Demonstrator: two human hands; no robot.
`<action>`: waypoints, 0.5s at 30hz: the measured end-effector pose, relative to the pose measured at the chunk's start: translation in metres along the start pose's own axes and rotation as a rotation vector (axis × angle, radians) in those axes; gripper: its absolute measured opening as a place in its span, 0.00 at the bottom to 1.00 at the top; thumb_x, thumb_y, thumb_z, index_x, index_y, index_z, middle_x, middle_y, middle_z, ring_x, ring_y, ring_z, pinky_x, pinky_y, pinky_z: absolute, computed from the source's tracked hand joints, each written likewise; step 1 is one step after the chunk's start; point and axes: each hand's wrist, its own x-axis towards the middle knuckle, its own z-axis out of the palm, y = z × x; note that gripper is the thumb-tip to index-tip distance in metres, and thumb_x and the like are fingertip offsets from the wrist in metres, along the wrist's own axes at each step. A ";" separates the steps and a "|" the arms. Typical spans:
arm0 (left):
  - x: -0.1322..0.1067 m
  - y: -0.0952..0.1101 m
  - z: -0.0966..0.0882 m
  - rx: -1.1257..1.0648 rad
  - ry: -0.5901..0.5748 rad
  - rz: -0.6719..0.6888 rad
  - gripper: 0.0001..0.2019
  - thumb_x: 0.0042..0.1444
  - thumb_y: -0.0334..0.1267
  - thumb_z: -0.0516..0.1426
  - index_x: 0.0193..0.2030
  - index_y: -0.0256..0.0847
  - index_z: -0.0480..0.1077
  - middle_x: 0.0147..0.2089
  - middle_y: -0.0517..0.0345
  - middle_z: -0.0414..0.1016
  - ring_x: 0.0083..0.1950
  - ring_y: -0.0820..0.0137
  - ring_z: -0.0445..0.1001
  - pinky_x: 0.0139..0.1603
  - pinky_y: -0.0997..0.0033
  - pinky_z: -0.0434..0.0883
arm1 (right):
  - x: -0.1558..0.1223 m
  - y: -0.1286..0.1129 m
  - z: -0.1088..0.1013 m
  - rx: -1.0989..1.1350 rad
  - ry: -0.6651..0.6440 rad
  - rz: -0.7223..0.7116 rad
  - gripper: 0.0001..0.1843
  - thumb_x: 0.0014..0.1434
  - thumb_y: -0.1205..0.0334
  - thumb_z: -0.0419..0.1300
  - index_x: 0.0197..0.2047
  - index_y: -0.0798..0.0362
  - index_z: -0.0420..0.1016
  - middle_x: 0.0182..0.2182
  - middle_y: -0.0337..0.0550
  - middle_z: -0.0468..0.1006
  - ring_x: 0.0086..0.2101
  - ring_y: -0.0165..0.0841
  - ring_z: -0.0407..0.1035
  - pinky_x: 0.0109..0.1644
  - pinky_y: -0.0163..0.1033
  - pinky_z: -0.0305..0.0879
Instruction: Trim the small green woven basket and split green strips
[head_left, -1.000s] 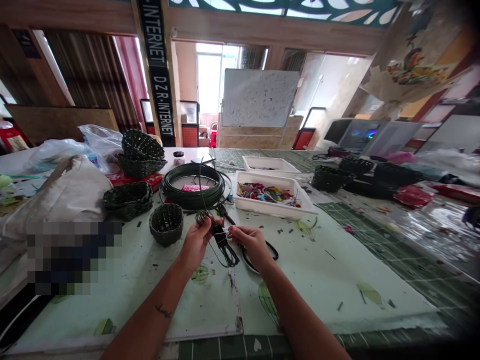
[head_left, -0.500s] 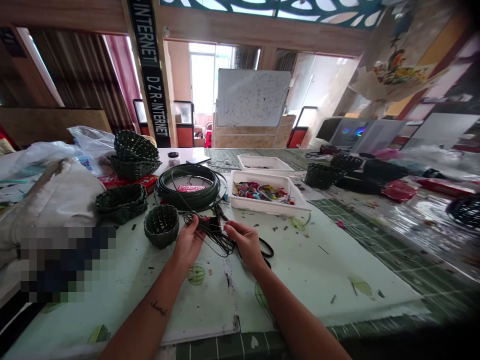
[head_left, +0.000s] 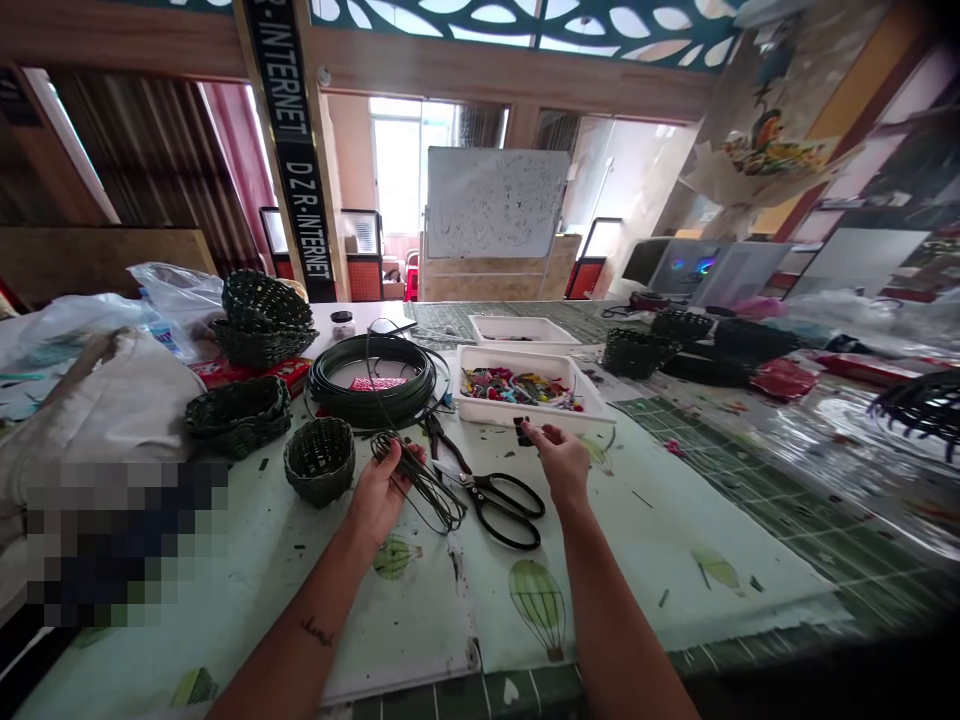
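Note:
My left hand [head_left: 382,490] is closed around a looped bundle of thin dark green strands [head_left: 439,492], held just above the tablecloth. Over to the right, my right hand [head_left: 562,458] pinches a small black clip [head_left: 523,432], which looks like a binder clip, in front of the white tray. Black-handled scissors [head_left: 501,508] lie on the cloth between the two hands. Behind them rest dark pliers [head_left: 448,443], partly covered by the bundle. A small dark woven basket [head_left: 320,462] stands left of my left hand.
A large coil of dark green strand [head_left: 371,385] lies behind my left hand. The white tray [head_left: 536,410] holds colourful small pieces. More woven baskets [head_left: 238,415] stand at left, others [head_left: 637,352] at back right. Dark scraps are scattered over the pale tablecloth [head_left: 637,580].
My right hand has moved right, away from the strand bundle, taking the black clip off it. My left hand keeps the bundle. The scissors now show fully.

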 end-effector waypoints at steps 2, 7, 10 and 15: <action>-0.001 0.000 0.000 0.019 -0.026 -0.015 0.06 0.50 0.33 0.65 0.32 0.34 0.72 0.34 0.51 0.79 0.41 0.64 0.79 0.47 0.65 0.77 | 0.003 0.004 -0.006 -0.095 0.031 -0.019 0.32 0.32 0.42 0.71 0.34 0.60 0.76 0.34 0.61 0.77 0.45 0.58 0.67 0.49 0.56 0.60; -0.004 0.002 -0.001 0.057 -0.083 -0.042 0.12 0.51 0.32 0.64 0.42 0.36 0.71 0.40 0.50 0.79 0.46 0.65 0.78 0.47 0.69 0.76 | -0.013 -0.007 0.005 -0.144 -0.023 -0.151 0.40 0.48 0.39 0.63 0.53 0.65 0.70 0.59 0.71 0.60 0.62 0.60 0.46 0.59 0.60 0.49; -0.007 0.003 0.001 0.082 -0.121 -0.061 0.18 0.50 0.31 0.64 0.49 0.38 0.69 0.42 0.50 0.79 0.47 0.65 0.78 0.47 0.70 0.75 | -0.037 -0.019 0.022 -0.084 -0.341 -0.189 0.34 0.54 0.37 0.57 0.46 0.62 0.76 0.45 0.63 0.76 0.47 0.52 0.68 0.48 0.53 0.64; -0.010 0.003 0.001 0.135 -0.152 -0.059 0.18 0.47 0.32 0.66 0.47 0.37 0.71 0.43 0.50 0.79 0.48 0.65 0.77 0.50 0.68 0.73 | -0.071 -0.029 0.040 0.070 -0.829 -0.207 0.25 0.55 0.40 0.59 0.38 0.54 0.81 0.30 0.45 0.80 0.33 0.38 0.73 0.36 0.39 0.69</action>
